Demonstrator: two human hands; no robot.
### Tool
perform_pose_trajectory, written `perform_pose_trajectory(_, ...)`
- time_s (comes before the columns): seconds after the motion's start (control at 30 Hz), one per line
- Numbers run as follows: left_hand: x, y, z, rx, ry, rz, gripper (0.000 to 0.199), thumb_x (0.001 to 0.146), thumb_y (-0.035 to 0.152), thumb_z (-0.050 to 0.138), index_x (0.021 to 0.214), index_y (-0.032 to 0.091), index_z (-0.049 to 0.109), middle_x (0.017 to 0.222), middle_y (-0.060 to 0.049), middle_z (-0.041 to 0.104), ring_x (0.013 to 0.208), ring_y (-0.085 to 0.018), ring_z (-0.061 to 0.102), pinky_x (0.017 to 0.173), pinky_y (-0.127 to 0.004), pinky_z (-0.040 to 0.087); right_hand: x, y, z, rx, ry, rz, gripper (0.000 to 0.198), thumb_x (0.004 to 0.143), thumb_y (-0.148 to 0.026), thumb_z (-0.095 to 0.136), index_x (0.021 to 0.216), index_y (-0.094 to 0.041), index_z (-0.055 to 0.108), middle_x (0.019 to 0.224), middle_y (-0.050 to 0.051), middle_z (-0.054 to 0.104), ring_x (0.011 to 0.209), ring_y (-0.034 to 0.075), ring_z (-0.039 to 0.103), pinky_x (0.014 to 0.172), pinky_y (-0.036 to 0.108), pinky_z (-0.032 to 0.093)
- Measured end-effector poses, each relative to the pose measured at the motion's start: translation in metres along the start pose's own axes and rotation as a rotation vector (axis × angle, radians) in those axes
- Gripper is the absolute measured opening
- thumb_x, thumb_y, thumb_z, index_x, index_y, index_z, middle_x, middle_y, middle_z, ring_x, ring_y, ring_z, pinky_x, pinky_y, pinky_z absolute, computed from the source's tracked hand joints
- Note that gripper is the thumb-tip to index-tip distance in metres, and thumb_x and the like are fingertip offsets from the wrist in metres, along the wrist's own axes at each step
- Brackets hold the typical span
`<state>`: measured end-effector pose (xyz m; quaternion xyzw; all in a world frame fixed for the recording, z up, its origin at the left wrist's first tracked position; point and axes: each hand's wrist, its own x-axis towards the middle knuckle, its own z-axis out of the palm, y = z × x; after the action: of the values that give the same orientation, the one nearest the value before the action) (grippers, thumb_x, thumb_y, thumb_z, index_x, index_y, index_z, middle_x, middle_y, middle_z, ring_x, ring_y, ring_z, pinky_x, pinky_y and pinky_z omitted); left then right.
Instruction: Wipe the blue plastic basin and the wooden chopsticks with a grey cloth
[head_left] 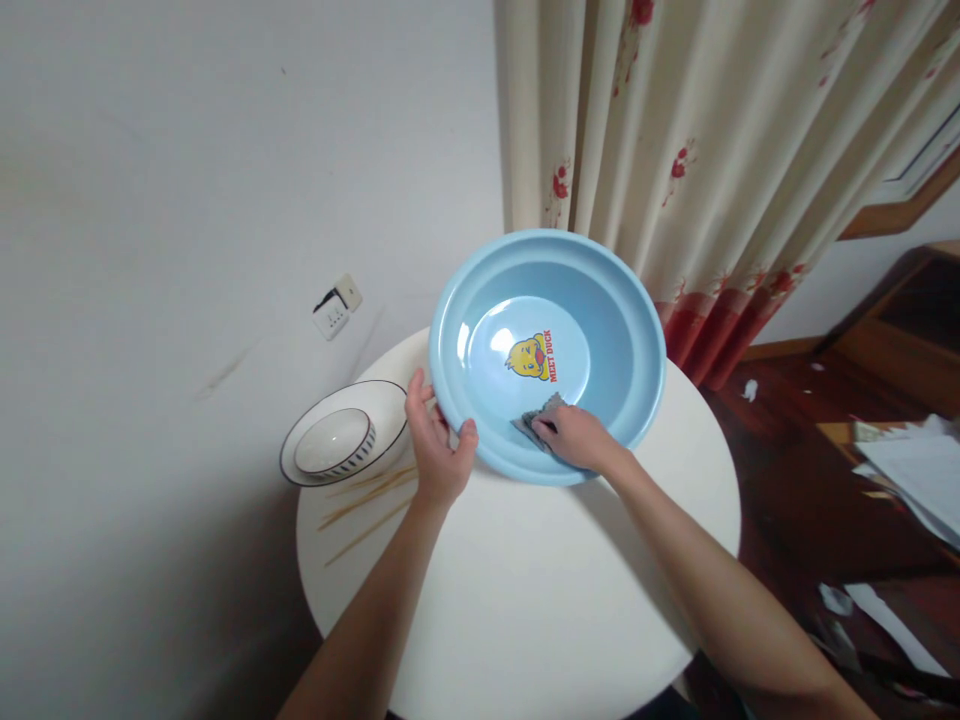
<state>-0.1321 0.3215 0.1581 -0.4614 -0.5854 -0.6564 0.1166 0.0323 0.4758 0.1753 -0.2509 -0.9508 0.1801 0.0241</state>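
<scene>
A light blue plastic basin [609, 345] with a yellow duck picture on its bottom sits on the round white table [517, 600], tilted toward me. My left hand [441, 440] grips the basin's near left rim, thumb at the edge and fingers around the outer side. Inside the basin, my right hand [577, 435] is closed on a crumpled grey cloth [531, 420], which presses against the near inner wall. Part of the cloth is hidden under the fingers.
Left of the basin, a white bowl [330, 440] sits in a larger dark-rimmed dish [388, 405]. Several chopsticks [367, 497] lie near my left forearm. The wall with a socket [331, 315] and a flowered curtain [645, 150] stand behind. Papers [911, 480] are at the right.
</scene>
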Motion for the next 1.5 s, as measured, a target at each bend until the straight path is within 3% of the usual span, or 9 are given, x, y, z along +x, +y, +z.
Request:
perform_pose_trajectory(0.27,-0.014,0.012,0.011,0.224,-0.162,0.008,0.108,0.085,0.039,0.077,0.168,0.023,0.010,0.162,-0.022,0.031,0.155,-0.040,0.029,0.127,-0.061,0.027,0.005,0.004,0.004,0.042,0.073,0.018,0.040,0.107,-0.035,0.042,0.099,-0.021,0.078,0.099,0.009,0.077,0.090,0.021,0.068,0.070,0.028,0.038)
perform_pose_trajectory(0.43,-0.020,0.009,0.018,0.212,-0.117,-0.038,0.091,0.097,0.038,0.064,0.167,0.019,0.008,0.169,-0.025,0.021,0.158,-0.037,0.027,0.128,-0.056,0.028,0.005,0.000,0.006,0.119,0.086,-0.055,0.042,0.108,-0.036,0.041,0.094,-0.020,0.077,0.097,0.008,0.078,0.086,0.019,0.068,0.072,0.027,0.039)
perform_pose_trajectory(0.53,-0.020,0.003,0.020,0.097,-0.105,-0.102,0.085,0.101,0.041,0.057,0.165,0.021,0.005,0.167,-0.026,0.031,0.151,-0.032,0.044,0.121,-0.051,0.041,0.003,-0.006,0.007,0.206,0.100,-0.126,0.043,0.109,-0.037,0.040,0.094,-0.020,0.077,0.092,0.006,0.078,0.082,0.019,0.067,0.072,0.027,0.040)
perform_pose_trajectory(0.63,-0.018,-0.001,0.020,0.034,-0.080,-0.150,0.076,0.103,0.043,0.054,0.162,0.020,0.013,0.156,-0.026,0.048,0.135,-0.029,0.061,0.112,-0.047,0.052,0.001,-0.012,0.008,0.311,0.125,-0.230,0.038,0.109,-0.036,0.041,0.114,-0.022,0.076,0.104,0.006,0.080,0.093,0.020,0.071,0.080,0.028,0.045)
perform_pose_trajectory(0.8,-0.016,-0.002,0.019,0.030,-0.015,-0.136,0.072,0.102,0.043,0.056,0.161,0.018,0.023,0.157,-0.024,0.048,0.142,-0.030,0.055,0.117,-0.048,0.047,-0.004,-0.014,0.004,0.362,0.060,-0.340,0.040,0.109,-0.032,0.041,0.138,-0.027,0.067,0.132,0.005,0.075,0.116,0.023,0.069,0.097,0.032,0.048)
perform_pose_trajectory(1.03,-0.013,-0.008,0.014,0.066,-0.012,-0.123,0.069,0.102,0.037,0.055,0.164,0.021,0.026,0.169,-0.019,0.033,0.157,-0.030,0.036,0.128,-0.048,0.032,-0.008,-0.011,-0.002,-0.052,-0.033,0.142,0.046,0.109,-0.040,0.037,0.111,-0.017,0.076,0.110,0.018,0.078,0.102,0.031,0.074,0.083,0.038,0.053)
perform_pose_trajectory(1.17,-0.012,-0.012,0.010,0.104,-0.018,-0.109,0.069,0.102,0.035,0.053,0.165,0.023,0.026,0.171,-0.017,0.031,0.159,-0.029,0.032,0.130,-0.048,0.029,-0.006,-0.004,-0.002,-0.100,-0.033,0.236,0.044,0.108,-0.041,0.039,0.115,-0.016,0.074,0.117,0.020,0.075,0.106,0.032,0.073,0.082,0.038,0.053)
perform_pose_trajectory(1.37,-0.011,-0.011,0.009,0.114,-0.017,-0.086,0.069,0.103,0.039,0.053,0.165,0.022,0.027,0.171,-0.016,0.032,0.160,-0.028,0.029,0.131,-0.046,0.027,-0.004,-0.012,0.001,0.075,-0.042,-0.053,0.041,0.110,-0.040,0.039,0.107,-0.022,0.076,0.105,0.011,0.078,0.098,0.025,0.073,0.081,0.032,0.049)
perform_pose_trajectory(1.5,-0.009,-0.008,0.007,0.113,-0.004,-0.069,0.071,0.103,0.044,0.053,0.165,0.021,0.028,0.171,-0.017,0.032,0.160,-0.028,0.030,0.130,-0.044,0.029,-0.006,-0.019,0.003,0.337,0.045,-0.296,0.045,0.112,-0.039,0.033,0.132,-0.024,0.070,0.123,0.008,0.077,0.109,0.023,0.071,0.093,0.032,0.049)
